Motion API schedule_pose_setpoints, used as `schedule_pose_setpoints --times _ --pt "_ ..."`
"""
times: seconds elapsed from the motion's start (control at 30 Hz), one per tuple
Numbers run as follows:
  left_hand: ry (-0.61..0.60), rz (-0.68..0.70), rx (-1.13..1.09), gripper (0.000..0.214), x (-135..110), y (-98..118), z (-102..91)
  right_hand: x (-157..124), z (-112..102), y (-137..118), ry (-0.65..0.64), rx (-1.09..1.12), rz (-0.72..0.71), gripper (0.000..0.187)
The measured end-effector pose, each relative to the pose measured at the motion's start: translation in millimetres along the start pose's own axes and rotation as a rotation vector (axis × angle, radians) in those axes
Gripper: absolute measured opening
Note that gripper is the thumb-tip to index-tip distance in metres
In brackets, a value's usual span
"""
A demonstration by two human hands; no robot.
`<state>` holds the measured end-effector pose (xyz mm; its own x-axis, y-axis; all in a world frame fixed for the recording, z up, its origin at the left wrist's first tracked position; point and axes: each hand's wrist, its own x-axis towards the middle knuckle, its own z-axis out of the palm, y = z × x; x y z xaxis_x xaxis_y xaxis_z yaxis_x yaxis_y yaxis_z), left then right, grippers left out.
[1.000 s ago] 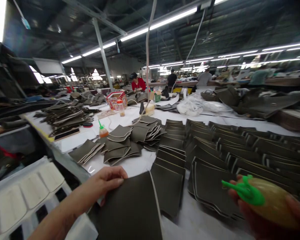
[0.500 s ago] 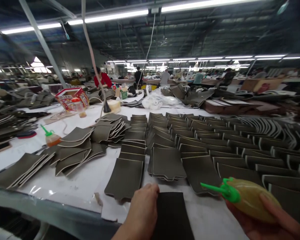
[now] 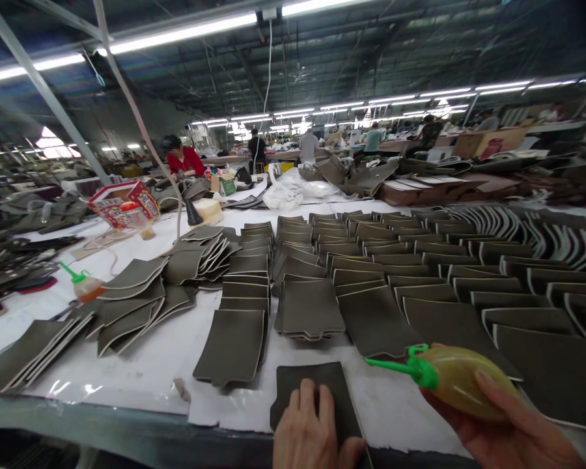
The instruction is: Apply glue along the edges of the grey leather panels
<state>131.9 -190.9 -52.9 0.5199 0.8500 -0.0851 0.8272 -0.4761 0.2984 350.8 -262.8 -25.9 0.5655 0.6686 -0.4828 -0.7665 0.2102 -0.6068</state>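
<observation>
My left hand (image 3: 308, 423) rests on top of a dark grey-green leather panel (image 3: 286, 384) at the table's front edge, its fingers stretched over the surface and thumb out to the right. My right hand (image 3: 508, 426) is wrapped round a squeeze bottle (image 3: 469, 378) of yellowish liquid. The bottle lies tilted, its green nozzle (image 3: 400, 367) pointing left above the table, apart from the panel. Beyond my left hand sits a small stack of similar panels (image 3: 310, 306), and to its left an overlapping row of panels (image 3: 229, 345).
Many rows of overlapping panels (image 3: 420, 270) cover the right side of the table (image 3: 241, 413). Loose panels (image 3: 137, 299) are heaped at left, near a second green-nozzled bottle (image 3: 85, 286). A red patterned box (image 3: 122, 198) and a hanging cable (image 3: 141, 124) stand farther back. Several people work in the distance.
My left hand has shifted from the panel's left edge onto its top, with fingers spread out. The panel now lies more in view. The bottle has moved slightly left in view; the camera has tilted.
</observation>
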Motion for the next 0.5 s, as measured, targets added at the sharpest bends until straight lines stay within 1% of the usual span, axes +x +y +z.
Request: schedule_pose_setpoints --times 0.07,0.13,0.2,0.27,0.37,0.43,0.5 --pt "-0.103 -0.057 -0.022 0.064 3.4 11.8 -10.5 -3.2 2.4 -0.3 -0.012 -0.02 -0.001 0.065" --pt "-0.171 -0.068 -0.022 0.069 7.9 21.6 -22.9 -6.4 3.9 -1.0 -0.02 -0.051 -0.018 0.064" --pt "-0.222 -0.059 -0.026 0.071 11.4 28.6 -33.2 -8.2 2.9 -2.3 -0.021 -0.089 -0.047 0.064" --pt "-0.269 -0.049 -0.036 0.067 12.4 31.8 -39.3 -7.9 -1.4 -4.0 -0.027 -0.129 -0.088 0.064" --pt "-0.283 -0.028 -0.049 0.065 9.4 28.9 -41.5 -5.1 -12.5 -5.2 -0.051 -0.188 -0.128 0.058" --pt "-0.273 -0.017 -0.069 0.067 6.1 24.0 -40.9 -3.2 -20.7 -4.0 -0.092 -0.25 -0.172 0.052" --pt "-0.26 -0.015 -0.107 0.067 3.2 19.3 -39.9 -2.2 -27.2 -1.5 -0.168 -0.399 -0.301 0.044"
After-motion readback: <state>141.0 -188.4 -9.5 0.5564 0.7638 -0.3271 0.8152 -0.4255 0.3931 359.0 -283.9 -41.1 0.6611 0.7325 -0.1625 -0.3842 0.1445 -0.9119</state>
